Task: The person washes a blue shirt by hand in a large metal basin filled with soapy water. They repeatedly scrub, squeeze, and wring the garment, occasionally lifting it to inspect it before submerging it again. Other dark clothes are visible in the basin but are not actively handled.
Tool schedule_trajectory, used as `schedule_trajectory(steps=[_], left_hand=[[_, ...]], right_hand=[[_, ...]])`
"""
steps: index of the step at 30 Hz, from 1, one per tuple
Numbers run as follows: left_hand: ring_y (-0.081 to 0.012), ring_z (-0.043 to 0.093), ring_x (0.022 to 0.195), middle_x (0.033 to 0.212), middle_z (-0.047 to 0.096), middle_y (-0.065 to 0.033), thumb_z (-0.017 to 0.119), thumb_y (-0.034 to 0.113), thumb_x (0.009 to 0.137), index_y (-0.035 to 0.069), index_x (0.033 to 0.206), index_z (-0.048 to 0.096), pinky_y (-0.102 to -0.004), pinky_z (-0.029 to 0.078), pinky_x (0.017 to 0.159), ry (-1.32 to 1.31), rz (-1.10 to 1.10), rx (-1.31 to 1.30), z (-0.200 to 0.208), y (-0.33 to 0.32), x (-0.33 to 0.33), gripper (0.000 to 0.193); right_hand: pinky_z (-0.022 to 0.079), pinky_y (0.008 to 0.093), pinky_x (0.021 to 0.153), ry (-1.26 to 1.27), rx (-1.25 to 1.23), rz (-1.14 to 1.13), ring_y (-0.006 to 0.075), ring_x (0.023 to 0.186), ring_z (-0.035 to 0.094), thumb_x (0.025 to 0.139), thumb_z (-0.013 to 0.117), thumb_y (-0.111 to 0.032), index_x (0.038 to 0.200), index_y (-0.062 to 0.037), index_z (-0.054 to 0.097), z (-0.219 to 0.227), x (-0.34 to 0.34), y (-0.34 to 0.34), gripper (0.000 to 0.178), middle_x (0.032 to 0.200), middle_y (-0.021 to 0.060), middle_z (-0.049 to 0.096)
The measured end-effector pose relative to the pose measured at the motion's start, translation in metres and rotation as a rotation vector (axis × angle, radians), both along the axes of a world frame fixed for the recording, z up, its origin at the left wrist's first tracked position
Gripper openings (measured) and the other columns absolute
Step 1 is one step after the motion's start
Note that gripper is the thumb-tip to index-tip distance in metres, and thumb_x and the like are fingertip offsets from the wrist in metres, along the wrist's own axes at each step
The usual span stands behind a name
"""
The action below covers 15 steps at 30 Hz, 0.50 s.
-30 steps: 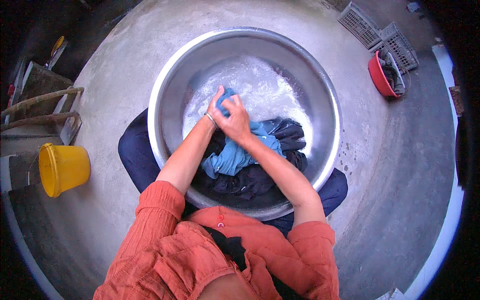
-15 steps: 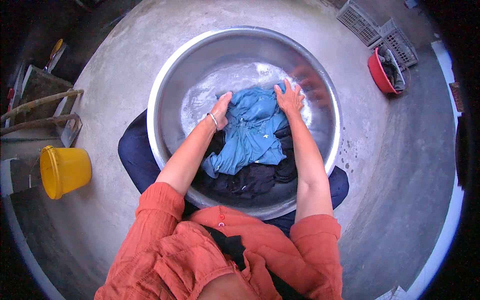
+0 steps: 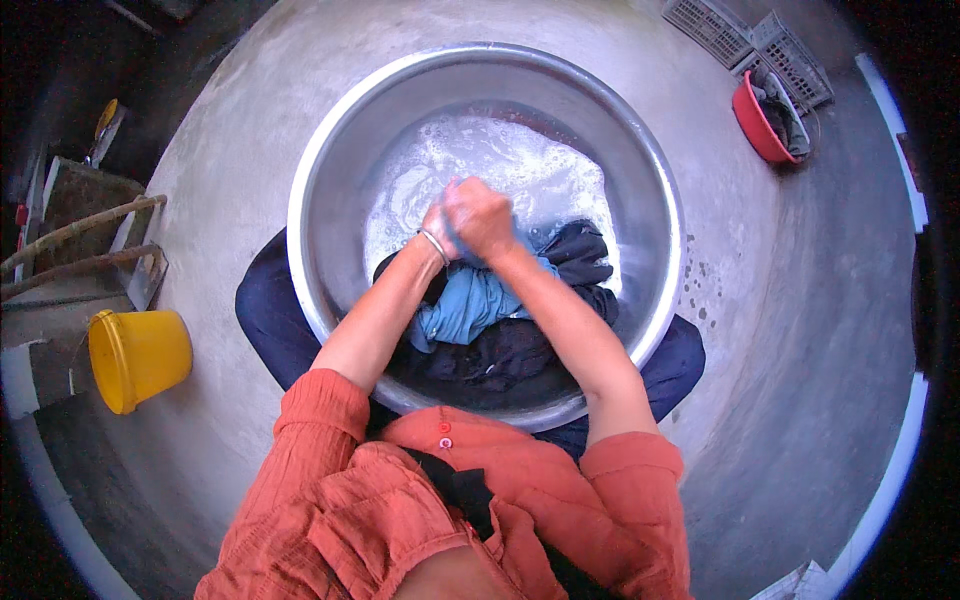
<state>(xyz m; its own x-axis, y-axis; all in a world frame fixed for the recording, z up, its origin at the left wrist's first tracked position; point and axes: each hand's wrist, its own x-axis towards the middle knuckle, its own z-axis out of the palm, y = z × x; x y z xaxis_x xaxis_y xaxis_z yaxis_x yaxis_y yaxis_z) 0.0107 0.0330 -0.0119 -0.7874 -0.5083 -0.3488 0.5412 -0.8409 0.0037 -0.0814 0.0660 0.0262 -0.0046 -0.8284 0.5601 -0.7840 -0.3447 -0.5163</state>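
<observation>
A wide metal basin stands between my legs, with whitish, sudsy water in it. Against its near side lies a heap of dark wet clothes. On top of them is a blue garment, bunched up toward the middle. My left hand, with a bracelet at the wrist, is closed on a part of the blue garment. Pressed against it, my right hand is curled into a fist on the same cloth. Both hands are slightly blurred, and the cloth between them is mostly hidden.
On the concrete floor to the left stands a yellow bucket, below some wooden poles. At the far right a red tub holds dark cloth, beside grey plastic crates. Wet spots mark the floor right of the basin.
My right hand has swung left to meet the left hand, and both have closed on the blue garment. The garment has gone from spread out to bunched. More sudsy water shows beyond it.
</observation>
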Motion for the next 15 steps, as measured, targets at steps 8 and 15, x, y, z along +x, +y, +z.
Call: schedule_trajectory(steps=[8,15], left_hand=[[-0.0246,0.051,0.107,0.118,0.052,-0.0091,0.037,0.044,0.091,0.007,0.122,0.045,-0.0433,0.039,0.093,-0.565,-0.068,-0.396,0.023,-0.004,0.002,0.049],[-0.0266,0.045,0.113,0.121,0.049,-0.0106,0.039,0.060,0.082,0.008,0.124,0.043,-0.0429,0.036,0.096,-0.522,-0.051,-0.240,0.046,0.000,-0.007,0.067]], right_hand=[[0.042,0.0507,0.080,0.186,0.681,-0.695,0.0458,0.101,0.045,0.081,0.051,-0.046,0.114,-0.0141,0.051,-0.019,-0.121,-0.018,0.046,0.124,0.0201,0.038],[0.042,0.0425,0.083,-0.195,0.429,-0.147,0.0394,0.097,0.050,0.078,0.056,-0.037,0.101,-0.0051,0.058,-0.045,-0.056,-0.015,0.039,0.105,0.0268,0.050]])
